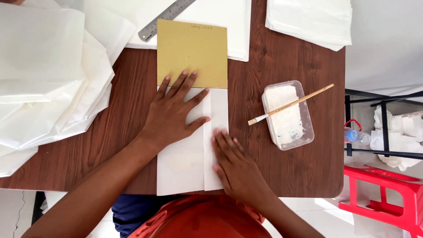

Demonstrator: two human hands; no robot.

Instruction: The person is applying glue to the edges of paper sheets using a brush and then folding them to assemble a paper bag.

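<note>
A sheet of white paper [180, 169] lies on the brown wooden table [282, 57], wrapped around a tan cardboard template [191, 53] that sticks out beyond its far end. My left hand [174, 112] lies flat with fingers spread over the paper and the cardboard's near edge. My right hand [233, 165] presses flat on the folded-over right flap [218, 105] of the paper, fingers together along the fold. Neither hand grips anything.
A clear plastic tub of white paste [288, 115] stands to the right with a wooden brush [293, 104] across it. A metal ruler [165, 18] lies at the back. White paper stacks [48, 75] sit left and far right [310, 20]. A red stool [387, 200] stands beside the table.
</note>
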